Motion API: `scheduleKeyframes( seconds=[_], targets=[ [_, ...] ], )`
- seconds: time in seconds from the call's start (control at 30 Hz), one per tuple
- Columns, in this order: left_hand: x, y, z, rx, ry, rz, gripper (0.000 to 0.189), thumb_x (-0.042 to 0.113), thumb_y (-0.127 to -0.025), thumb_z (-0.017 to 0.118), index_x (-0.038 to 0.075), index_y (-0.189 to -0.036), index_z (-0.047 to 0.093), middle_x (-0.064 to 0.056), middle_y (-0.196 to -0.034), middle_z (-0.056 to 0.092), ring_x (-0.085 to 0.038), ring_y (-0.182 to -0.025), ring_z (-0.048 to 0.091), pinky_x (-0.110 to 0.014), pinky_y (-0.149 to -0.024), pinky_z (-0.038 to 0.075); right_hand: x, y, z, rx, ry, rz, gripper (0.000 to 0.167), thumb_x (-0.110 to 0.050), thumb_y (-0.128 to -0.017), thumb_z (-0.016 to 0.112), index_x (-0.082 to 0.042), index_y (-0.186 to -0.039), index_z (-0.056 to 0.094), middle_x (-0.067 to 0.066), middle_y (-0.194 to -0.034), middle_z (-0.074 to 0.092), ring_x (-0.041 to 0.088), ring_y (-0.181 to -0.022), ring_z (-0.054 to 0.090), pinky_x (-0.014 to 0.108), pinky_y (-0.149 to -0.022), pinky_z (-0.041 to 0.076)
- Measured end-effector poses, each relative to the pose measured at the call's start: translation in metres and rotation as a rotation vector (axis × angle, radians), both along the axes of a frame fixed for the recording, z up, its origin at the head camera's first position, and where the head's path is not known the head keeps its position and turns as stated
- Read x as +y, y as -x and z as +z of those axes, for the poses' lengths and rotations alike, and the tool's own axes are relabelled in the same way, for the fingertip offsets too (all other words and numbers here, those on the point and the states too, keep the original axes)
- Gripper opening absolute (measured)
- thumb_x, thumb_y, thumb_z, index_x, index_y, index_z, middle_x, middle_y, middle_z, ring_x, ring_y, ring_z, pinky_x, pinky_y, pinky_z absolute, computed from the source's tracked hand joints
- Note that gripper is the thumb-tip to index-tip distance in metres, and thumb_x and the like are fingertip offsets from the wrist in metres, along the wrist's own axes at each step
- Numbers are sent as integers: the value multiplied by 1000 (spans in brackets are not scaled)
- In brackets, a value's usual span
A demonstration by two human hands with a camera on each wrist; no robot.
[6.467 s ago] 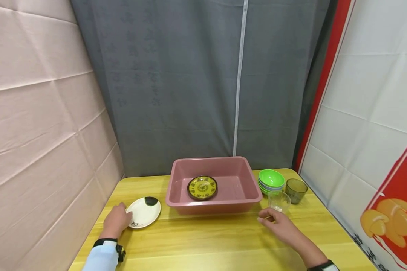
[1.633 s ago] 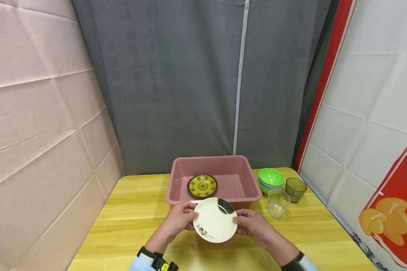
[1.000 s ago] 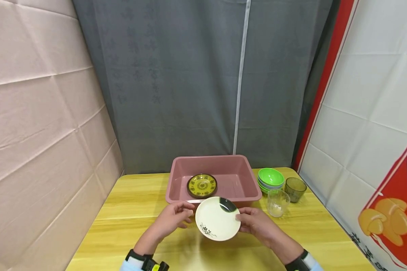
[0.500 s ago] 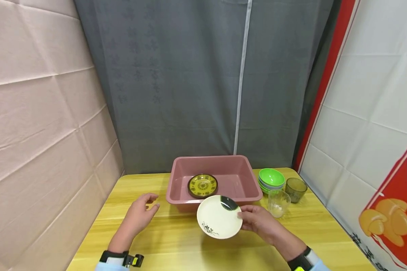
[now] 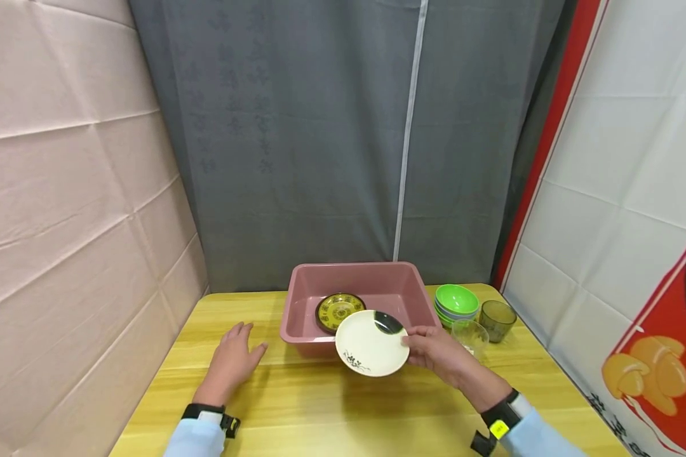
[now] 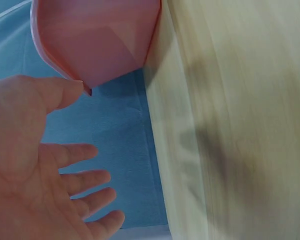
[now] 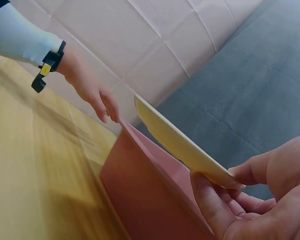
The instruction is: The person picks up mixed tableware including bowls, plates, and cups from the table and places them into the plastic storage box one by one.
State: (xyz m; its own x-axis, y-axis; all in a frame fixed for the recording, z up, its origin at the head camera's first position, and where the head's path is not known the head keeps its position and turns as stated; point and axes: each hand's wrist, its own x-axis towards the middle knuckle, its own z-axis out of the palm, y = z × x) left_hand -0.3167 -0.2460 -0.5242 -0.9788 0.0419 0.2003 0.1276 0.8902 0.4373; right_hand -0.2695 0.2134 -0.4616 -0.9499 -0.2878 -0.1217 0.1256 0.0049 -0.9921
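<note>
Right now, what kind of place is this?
Perhaps a small makeshift booth: a gray curtain hangs behind a wood-grain table, and a creased pale-pink fabric sheet closes in its left side.

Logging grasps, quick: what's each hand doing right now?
Left hand: open, holding nothing.
Right hand: holding the plate by its rim, thumb on one face, fingers on the other.
</note>
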Motion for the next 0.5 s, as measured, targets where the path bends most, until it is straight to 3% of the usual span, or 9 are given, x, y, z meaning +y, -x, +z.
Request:
scheduleKeyframes(
  seconds=[0.27,0.5],
  targets=[
    [-5,10,-9,-24,32,28,76,37,-108,70,-14,-158,44,-44,-163,37,-62,-151,36,-75,-120,36,-3,35,13,13,-16,-36,30,-9,-109,66,15,-128,64,7,-101,73,12,-84,73,28,-81,65],
    [-5,9,-12,-55,25,43,77,37,-108,70,-16,-157,43,-45,-163,36,-63,-150,35,-76,-119,36,-14,79,23,4,-31,-24,31,-2,-110,60,21,-130,63,11,-101,74,14,-86,77,33,-86,66]
  ],
)
